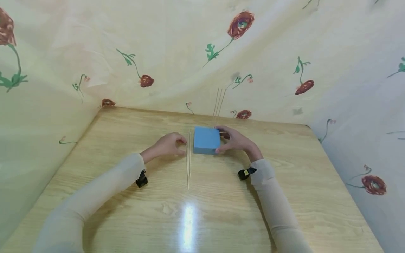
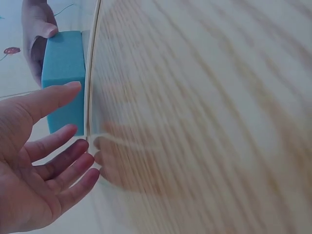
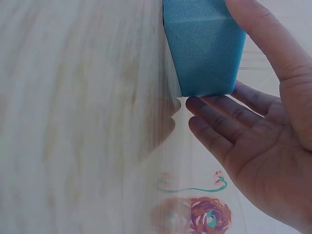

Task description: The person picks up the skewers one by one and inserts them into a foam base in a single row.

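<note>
A person in pale long sleeves (image 1: 104,181) reaches both bare hands over a wood-grained table (image 1: 152,218). Toward the far side, about midway between left and right, a blue block (image 1: 207,140) with a square top rests flat on the tabletop. Three thin upright sticks (image 1: 219,102) rise from the far right part of its top, close together and roughly parallel.

The right hand (image 1: 235,140) holds the block from the right, its thumb at the near right corner and its index finger reaching to the far right corner. The right wrist view shows the other fingers spread beside the block.

The left hand (image 1: 167,144) is empty, its thumb held well apart from gently bent fingers. It is left of the block, its fingertips just beside a few loose thin sticks (image 1: 188,165). These lie on the table, just left of the block, running from near to far; whether the fingertips touch them cannot be told.

Each wrist carries a small black device (image 1: 141,179). A bright reflection (image 1: 188,226) shines on the near part of the table. Beyond the table and along both sides hangs a cream-coloured cloth (image 1: 177,38) printed with red flowers (image 1: 241,24) on green stems.
</note>
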`<state>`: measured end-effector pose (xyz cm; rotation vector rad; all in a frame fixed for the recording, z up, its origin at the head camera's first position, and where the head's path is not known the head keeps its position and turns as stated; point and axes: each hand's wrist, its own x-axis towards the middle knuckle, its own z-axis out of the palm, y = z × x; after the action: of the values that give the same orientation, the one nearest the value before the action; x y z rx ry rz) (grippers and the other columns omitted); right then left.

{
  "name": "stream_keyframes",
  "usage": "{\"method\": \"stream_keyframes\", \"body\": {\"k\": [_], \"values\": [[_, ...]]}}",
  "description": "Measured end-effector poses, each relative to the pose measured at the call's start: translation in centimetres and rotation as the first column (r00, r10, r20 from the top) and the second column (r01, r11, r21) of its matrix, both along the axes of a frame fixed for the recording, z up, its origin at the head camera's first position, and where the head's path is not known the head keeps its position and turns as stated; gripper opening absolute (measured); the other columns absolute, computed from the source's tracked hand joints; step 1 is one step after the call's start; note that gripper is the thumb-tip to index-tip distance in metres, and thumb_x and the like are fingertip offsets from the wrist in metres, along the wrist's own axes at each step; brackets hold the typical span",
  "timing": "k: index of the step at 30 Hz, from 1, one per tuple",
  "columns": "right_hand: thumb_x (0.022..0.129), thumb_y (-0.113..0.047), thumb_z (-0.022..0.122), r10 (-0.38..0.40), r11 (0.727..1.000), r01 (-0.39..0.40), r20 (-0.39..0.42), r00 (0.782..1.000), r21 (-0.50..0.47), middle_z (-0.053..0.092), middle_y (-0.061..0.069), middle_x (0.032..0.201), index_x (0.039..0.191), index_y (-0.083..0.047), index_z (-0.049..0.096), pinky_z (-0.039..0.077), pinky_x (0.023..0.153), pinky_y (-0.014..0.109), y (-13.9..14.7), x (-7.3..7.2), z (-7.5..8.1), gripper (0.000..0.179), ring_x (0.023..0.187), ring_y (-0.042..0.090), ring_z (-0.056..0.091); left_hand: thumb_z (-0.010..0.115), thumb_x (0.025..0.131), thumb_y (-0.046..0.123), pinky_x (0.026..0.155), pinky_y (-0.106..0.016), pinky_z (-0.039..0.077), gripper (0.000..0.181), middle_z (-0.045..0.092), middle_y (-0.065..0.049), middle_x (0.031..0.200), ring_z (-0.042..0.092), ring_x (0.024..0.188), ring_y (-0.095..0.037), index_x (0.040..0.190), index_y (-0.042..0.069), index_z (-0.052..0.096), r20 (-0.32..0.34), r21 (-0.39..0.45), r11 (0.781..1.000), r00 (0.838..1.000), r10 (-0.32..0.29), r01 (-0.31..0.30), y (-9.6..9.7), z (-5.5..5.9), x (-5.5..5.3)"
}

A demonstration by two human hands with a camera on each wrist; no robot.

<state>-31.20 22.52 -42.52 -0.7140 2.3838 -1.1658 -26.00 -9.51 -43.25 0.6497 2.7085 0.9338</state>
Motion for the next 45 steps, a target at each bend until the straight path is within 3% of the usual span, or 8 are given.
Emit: {"method": "stream_keyframes", "body": {"k": [9, 18, 27, 39, 45], "values": [[0.077, -0.016, 0.091, -0.001, 1.0, 0.001, -0.004, 1.0, 0.015, 0.032, 0.02, 0.163, 0.159, -0.002, 0.029, 0.03, 0.124, 0.056, -0.1, 0.3, 0.2, 0.103, 0.149, 0.043, 0.035, 0.085, 0.084, 0.032, 0.117, -0.049, 0.041, 0.054, 0.065, -0.011, 0.137, 0.054, 0.135, -0.032, 0.129, 0.008, 0.068, 0.013, -0.013, 1.0, 1.0, 0.008, -0.007, 0.4, 0.0, 0.4], [0.077, -0.016, 0.091, -0.002, 1.0, 0.002, -0.009, 1.0, 0.016, 0.033, 0.018, 0.163, 0.159, -0.003, 0.029, 0.03, 0.124, 0.054, 0.0, 0.1, 0.2, 0.103, 0.149, 0.042, 0.036, 0.086, 0.084, 0.032, 0.116, -0.052, 0.042, 0.055, 0.064, -0.015, 0.136, 0.054, 0.133, -0.035, 0.128, 0.005, 0.067, -0.021, -0.009, 1.0, 1.0, -0.001, 0.001, 1.0, 0.3, 0.9], [0.077, -0.017, 0.091, 0.007, 1.0, -0.007, -0.004, 1.0, 0.007, 0.033, 0.02, 0.163, 0.158, -0.004, 0.031, 0.031, 0.123, 0.055, 0.2, -0.1, 0.1, 0.102, 0.148, 0.043, 0.036, 0.088, 0.081, 0.035, 0.115, -0.052, 0.043, 0.059, 0.061, -0.014, 0.136, 0.053, 0.133, -0.035, 0.128, 0.008, 0.066, -0.041, -0.035, 0.999, 0.999, 0.011, -0.013, 1.3, -0.1, 0.9], [0.078, -0.018, 0.091, 0.016, 1.0, -0.016, 0.014, 1.0, 0.0, 0.032, 0.02, 0.163, 0.159, -0.005, 0.029, 0.031, 0.124, 0.054, 0.1, 0.1, 0.4, 0.103, 0.149, 0.043, 0.034, 0.088, 0.082, 0.022, 0.111, -0.043, 0.048, 0.054, 0.065, -0.01, 0.13, 0.06, 0.123, -0.029, 0.128, 0.005, 0.066, 0.024, 0.025, 0.998, 0.998, 0.052, -0.053, 0.6, -0.1, 0.3], [0.078, -0.018, 0.091, 0.008, 1.0, -0.008, 0.008, 1.0, 0.004, 0.033, 0.019, 0.163, 0.159, -0.005, 0.031, 0.031, 0.123, 0.055, 0.2, 0.1, 0.3, 0.102, 0.149, 0.043, 0.035, 0.084, 0.085, 0.014, 0.106, -0.044, 0.051, 0.044, 0.069, -0.012, 0.124, 0.062, 0.118, -0.03, 0.124, 0.001, 0.067, 0.003, 0.038, 0.998, 0.999, 0.039, -0.039, 0.2, 0.1, 0.0]]}}
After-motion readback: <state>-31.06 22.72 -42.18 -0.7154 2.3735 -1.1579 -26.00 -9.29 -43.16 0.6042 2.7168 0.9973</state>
